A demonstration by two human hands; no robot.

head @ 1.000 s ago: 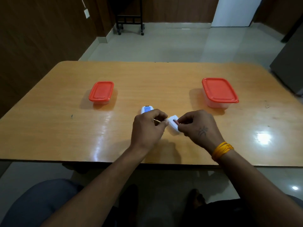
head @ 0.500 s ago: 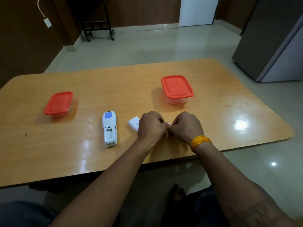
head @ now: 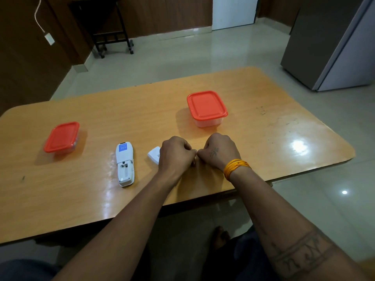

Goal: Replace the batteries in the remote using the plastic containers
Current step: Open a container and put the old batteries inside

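Now my left hand and right hand curled, knuckles meeting over table; contents unclear. Remote lies back up, compartment open, battery cover beside left hand. Red-lidded containers closed.

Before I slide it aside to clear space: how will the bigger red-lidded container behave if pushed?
The larger container will probably slide easily, since the table looks glossy. Its clear plastic walls suggest that it is light, though the contents cannot be seen. It looks squat with a flat base, so it is unlikely to tip. Its lid appears seated, so spills seem unlikely.
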